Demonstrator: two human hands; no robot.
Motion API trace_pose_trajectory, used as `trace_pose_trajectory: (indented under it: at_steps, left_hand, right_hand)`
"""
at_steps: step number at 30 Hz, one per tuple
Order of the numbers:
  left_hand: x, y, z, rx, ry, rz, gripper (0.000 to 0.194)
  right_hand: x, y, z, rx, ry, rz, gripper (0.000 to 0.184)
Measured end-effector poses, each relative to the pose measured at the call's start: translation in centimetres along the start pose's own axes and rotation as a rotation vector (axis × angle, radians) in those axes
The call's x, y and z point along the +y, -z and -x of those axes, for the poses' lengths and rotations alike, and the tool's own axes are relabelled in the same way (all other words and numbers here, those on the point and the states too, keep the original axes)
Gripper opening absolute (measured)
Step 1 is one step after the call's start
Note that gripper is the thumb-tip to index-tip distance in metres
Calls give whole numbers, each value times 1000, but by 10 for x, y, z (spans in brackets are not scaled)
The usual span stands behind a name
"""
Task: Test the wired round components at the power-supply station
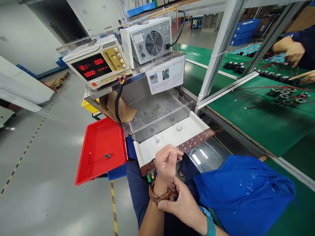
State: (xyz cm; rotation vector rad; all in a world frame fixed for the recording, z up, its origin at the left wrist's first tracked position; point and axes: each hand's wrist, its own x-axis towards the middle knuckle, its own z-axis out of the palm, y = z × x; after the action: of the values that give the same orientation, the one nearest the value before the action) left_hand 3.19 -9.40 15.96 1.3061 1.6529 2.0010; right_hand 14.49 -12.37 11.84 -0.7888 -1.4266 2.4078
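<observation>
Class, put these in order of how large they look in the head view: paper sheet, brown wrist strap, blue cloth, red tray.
1. Blue cloth
2. Red tray
3. Paper sheet
4. Brown wrist strap

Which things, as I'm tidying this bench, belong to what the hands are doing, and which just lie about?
In use, it seems:
brown strap, around the left wrist
left hand, no item visible in its grip
right hand, pinching the strap

Apparently just lying about:
red tray
small wired part, in the tray
blue cloth
cardboard
</observation>
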Motion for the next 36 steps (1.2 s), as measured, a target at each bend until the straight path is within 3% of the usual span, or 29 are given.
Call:
trace_pose_trajectory:
  at_steps: [6, 10, 13, 16, 19, 22, 27, 30, 36]
  left_hand:
    - [-30, -18, 17, -112, 158, -73, 35]
    - [-46, -37, 37, -234, 230, -75, 34]
    - [-54, -49, 48, -318, 219, -115, 32]
    - [-58, -54, 53, -436, 171, -166, 31]
    - [-63, -57, 56, -478, 177, -173, 32]
    - [-70, -61, 65, -410, 336, -86, 35]
    - [-96, -81, 105, -18, 898, 275, 48]
    - [-111, -92, 136, 107, 1156, 444, 51]
    - [-122, -99, 171, 135, 1291, 475, 52]
  right_hand:
    - [14, 11, 10, 125, -42, -64, 49]
    - [20, 28, 21, 106, -90, -120, 55]
    - [28, 38, 25, 93, -128, -153, 62]
    - [37, 43, 26, 124, -211, -124, 56]
    - [39, 47, 27, 149, -216, -91, 52]
    - [35, 57, 29, 102, -175, -50, 48]
    - [32, 80, 40, -29, -318, 201, 31]
    - [37, 87, 46, -53, -408, 366, 18]
    - [45, 92, 48, -180, -495, 476, 7]
